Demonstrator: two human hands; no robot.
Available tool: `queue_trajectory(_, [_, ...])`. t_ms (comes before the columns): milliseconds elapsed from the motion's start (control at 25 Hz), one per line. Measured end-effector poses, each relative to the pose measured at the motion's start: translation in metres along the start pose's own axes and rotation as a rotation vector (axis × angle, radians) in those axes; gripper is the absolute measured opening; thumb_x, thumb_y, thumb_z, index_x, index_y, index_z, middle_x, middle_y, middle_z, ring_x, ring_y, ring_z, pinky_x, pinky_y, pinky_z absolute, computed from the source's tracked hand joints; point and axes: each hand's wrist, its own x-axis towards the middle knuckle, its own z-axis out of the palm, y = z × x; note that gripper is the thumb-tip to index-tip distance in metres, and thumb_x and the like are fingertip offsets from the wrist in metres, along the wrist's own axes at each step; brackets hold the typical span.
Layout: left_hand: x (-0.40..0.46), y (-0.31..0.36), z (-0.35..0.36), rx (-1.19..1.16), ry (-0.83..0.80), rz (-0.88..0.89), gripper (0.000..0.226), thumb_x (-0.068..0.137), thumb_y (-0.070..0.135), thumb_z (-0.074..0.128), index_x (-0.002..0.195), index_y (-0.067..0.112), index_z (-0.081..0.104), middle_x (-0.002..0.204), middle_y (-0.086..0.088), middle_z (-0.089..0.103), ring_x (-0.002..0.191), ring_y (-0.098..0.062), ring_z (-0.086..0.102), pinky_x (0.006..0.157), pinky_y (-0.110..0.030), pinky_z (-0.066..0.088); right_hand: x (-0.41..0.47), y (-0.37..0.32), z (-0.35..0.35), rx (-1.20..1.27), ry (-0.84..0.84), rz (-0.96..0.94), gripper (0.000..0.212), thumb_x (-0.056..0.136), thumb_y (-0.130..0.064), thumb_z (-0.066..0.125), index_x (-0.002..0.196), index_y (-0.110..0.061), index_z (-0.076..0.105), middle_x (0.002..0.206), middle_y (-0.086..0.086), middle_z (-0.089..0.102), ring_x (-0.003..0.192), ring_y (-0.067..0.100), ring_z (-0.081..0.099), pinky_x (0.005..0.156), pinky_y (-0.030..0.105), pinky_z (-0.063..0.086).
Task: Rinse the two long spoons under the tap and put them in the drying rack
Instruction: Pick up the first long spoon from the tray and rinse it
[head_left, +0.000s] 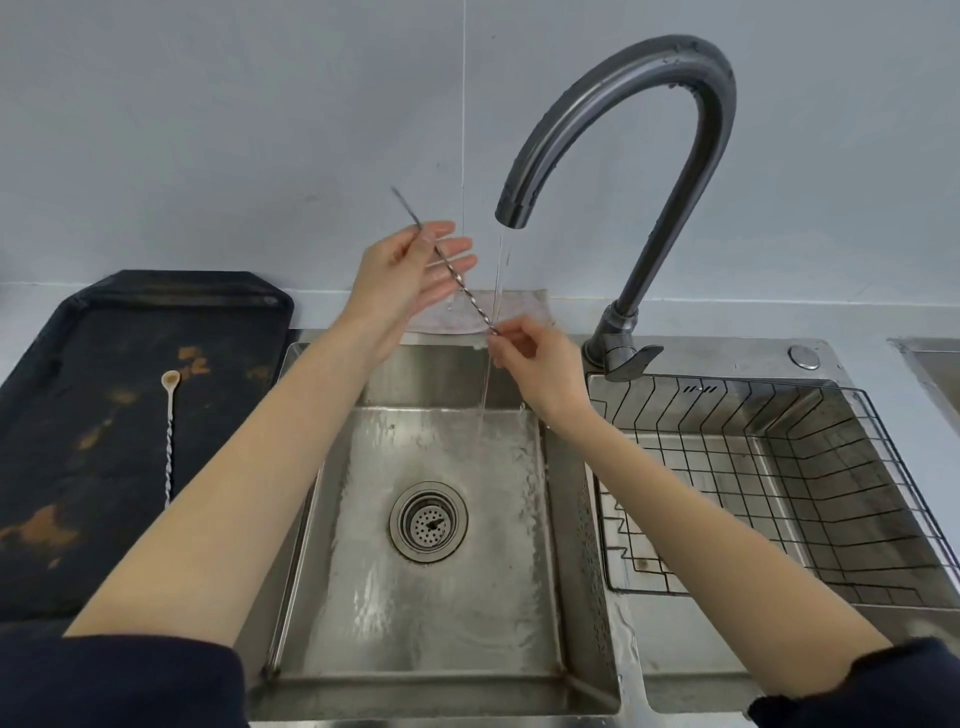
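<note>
One long twisted-stem spoon (457, 278) slants across the air beside the water stream, its thin end pointing up and left. My left hand (410, 270) pinches its upper part between thumb and forefinger, the other fingers spread. My right hand (535, 364) grips its lower end, with the bowl hidden inside the fingers, right at the stream. Water runs from the grey tap (623, 130) into the steel sink (582, 499). The second long spoon (168, 436) lies on the black tray (78, 519) at the left, bowl away from me. The wire drying rack (779, 483) sits in the right basin with nothing in it.
The black tray carries brown stains. The sink drain strainer (428, 521) is in the middle of the wet basin. A pale cloth (467, 317) lies behind the sink against the wall. Another basin's edge (930, 364) shows at the far right.
</note>
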Motion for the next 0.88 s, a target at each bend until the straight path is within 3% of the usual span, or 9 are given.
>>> queue_trajectory(120, [0.002,0.007,-0.013,-0.182,0.059,-0.035,0.024,0.101,0.017,0.032,0.097,0.014,0.056,0.093,0.002,0.067,0.072,-0.003,0.071,0.076,-0.018,0.056,0.006,-0.015,-0.006,-0.023,-0.021,-0.08,0.015,0.092,-0.017,0.058,0.101,-0.009,0.066,0.068,-0.008,0.06,0.05,-0.006,0.057,0.06,0.004,0.044])
queue_trajectory(280, [0.003,0.008,-0.036,-0.41,0.165,-0.079,0.024,0.101,0.016,0.033,0.09,0.015,0.054,0.094,0.001,0.065,0.072,-0.005,0.071,0.078,-0.021,0.057,0.013,-0.025,-0.018,-0.145,-0.059,-0.165,0.016,0.091,-0.019,0.059,0.1,-0.01,0.069,0.074,-0.001,0.066,0.049,-0.006,0.055,0.063,0.012,0.049])
queue_trajectory(400, [0.003,0.004,-0.055,-0.569,0.269,-0.126,0.023,0.101,0.014,0.034,0.089,0.011,0.053,0.106,-0.001,0.064,0.108,-0.016,0.065,0.089,-0.025,0.053,0.016,-0.031,-0.03,-0.249,-0.067,-0.192,0.017,0.09,-0.02,0.06,0.099,-0.009,0.071,0.079,0.006,0.072,0.061,0.006,0.057,0.077,0.029,0.053])
queue_trajectory(480, [0.001,-0.002,-0.064,-0.649,0.315,-0.174,0.024,0.101,0.013,0.034,0.088,0.009,0.053,0.128,-0.005,0.058,0.125,-0.018,0.054,0.092,-0.026,0.049,0.017,-0.033,-0.037,-0.276,-0.057,-0.191,0.017,0.089,-0.019,0.061,0.099,-0.008,0.072,0.083,0.006,0.071,0.067,0.01,0.057,0.077,0.024,0.051])
queue_trajectory(560, [-0.001,-0.011,-0.069,-0.734,0.35,-0.232,0.027,0.101,0.013,0.032,0.086,0.007,0.053,0.137,-0.005,0.054,0.128,-0.017,0.051,0.098,-0.027,0.045,0.019,-0.036,-0.04,-0.204,-0.038,-0.173,0.016,0.088,-0.015,0.063,0.1,-0.007,0.071,0.085,0.006,0.07,0.058,0.001,0.057,0.067,0.007,0.047])
queue_trajectory(640, [-0.003,-0.023,-0.073,-0.822,0.389,-0.292,0.028,0.1,0.011,0.032,0.084,0.005,0.054,0.126,-0.004,0.061,0.128,-0.015,0.052,0.098,-0.027,0.045,0.022,-0.042,-0.037,0.003,-0.028,-0.112,0.017,0.088,-0.01,0.063,0.102,-0.003,0.068,0.089,0.005,0.069,0.052,-0.008,0.059,0.063,0.004,0.05])
queue_trajectory(720, [-0.004,-0.037,-0.076,-0.859,0.409,-0.36,0.028,0.099,0.011,0.036,0.08,0.004,0.055,0.101,-0.004,0.069,0.123,-0.012,0.056,0.089,-0.024,0.05,0.024,-0.048,-0.034,0.223,-0.039,-0.067,0.02,0.089,-0.005,0.06,0.107,0.001,0.065,0.089,0.006,0.067,0.052,-0.008,0.062,0.061,0.006,0.055])
queue_trajectory(800, [-0.009,-0.052,-0.078,-0.816,0.413,-0.436,0.025,0.097,0.011,0.044,0.075,0.006,0.055,0.065,-0.005,0.073,0.101,-0.01,0.066,0.086,-0.021,0.052,0.025,-0.05,-0.03,0.36,-0.064,-0.045,0.022,0.091,-0.004,0.057,0.111,0.003,0.062,0.087,0.006,0.065,0.054,-0.006,0.063,0.063,0.007,0.056])
queue_trajectory(880, [-0.015,-0.065,-0.079,-0.797,0.437,-0.484,0.025,0.094,0.012,0.049,0.071,0.006,0.055,0.046,-0.003,0.069,0.076,-0.01,0.065,0.095,-0.019,0.049,0.023,-0.043,-0.028,0.379,-0.08,-0.018,0.023,0.093,-0.004,0.054,0.113,0.004,0.06,0.089,0.007,0.066,0.055,-0.005,0.065,0.066,0.009,0.057])
